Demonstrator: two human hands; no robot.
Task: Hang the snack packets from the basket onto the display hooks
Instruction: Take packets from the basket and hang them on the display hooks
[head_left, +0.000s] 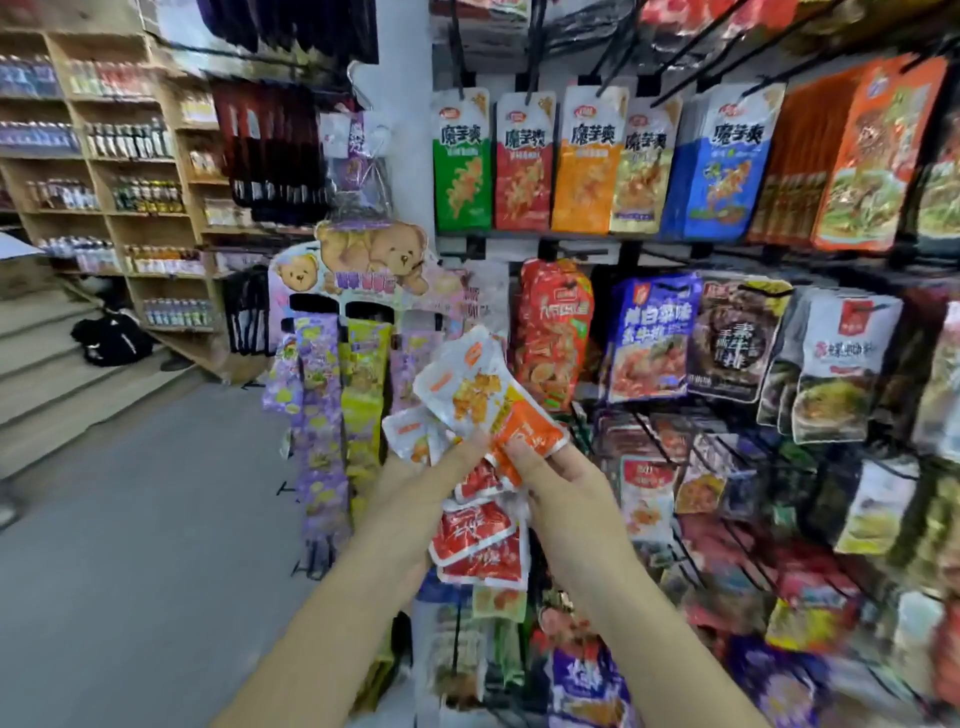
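Observation:
My left hand (431, 483) grips a fanned bunch of small white-and-orange snack packets (467, 389), with red packets (480, 535) hanging below it. My right hand (558, 475) pinches the orange end of the top packet (530, 431). Both hands are held up in front of the display rack, just left of the hooks (644, 421) in its lower rows. Those hooks carry hanging snack bags. The basket is out of view.
The rack on the right is packed with hanging packets: a top row of colourful bags (556, 161), a red bag (553, 332) and a blue bag (649, 338) in the middle. A bear-themed cardboard stand (358, 260) is at left. Shelves of bottles (124, 140) and steps (62, 374) lie beyond the grey floor.

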